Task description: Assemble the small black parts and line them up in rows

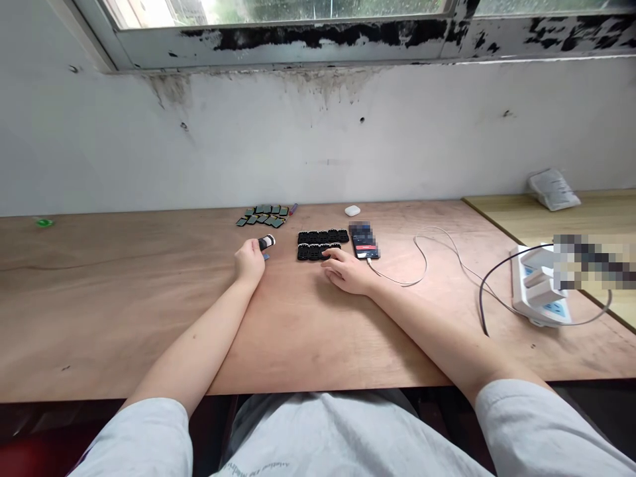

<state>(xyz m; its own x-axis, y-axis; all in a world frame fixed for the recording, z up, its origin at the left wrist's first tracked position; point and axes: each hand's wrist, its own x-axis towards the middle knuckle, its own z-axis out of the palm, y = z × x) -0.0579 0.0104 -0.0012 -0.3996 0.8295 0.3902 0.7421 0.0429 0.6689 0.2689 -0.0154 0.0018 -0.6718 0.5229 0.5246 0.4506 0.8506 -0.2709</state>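
My left hand (250, 262) is closed on a small black-and-white part (267, 242) whose exact kind I cannot make out. A tiny blue piece (265, 256) shows just under its fingers. My right hand (348, 273) lies on the table with fingers apart, its index fingertip at the right end of the nearer row of small black moulded parts (311, 252); whether it presses on one is unclear. Behind that stands a second row of black parts (322, 236). Farther back, several green board-like pieces (265, 215) lie in two rows.
Right of the black parts lies a phone (365, 242) with a white cable (425, 265) plugged in. A white rounded case (352, 211), a purple item (293, 209) and a green item (44, 223) sit farther back. At right are a power strip (539, 288) and a plastic bag (553, 189).
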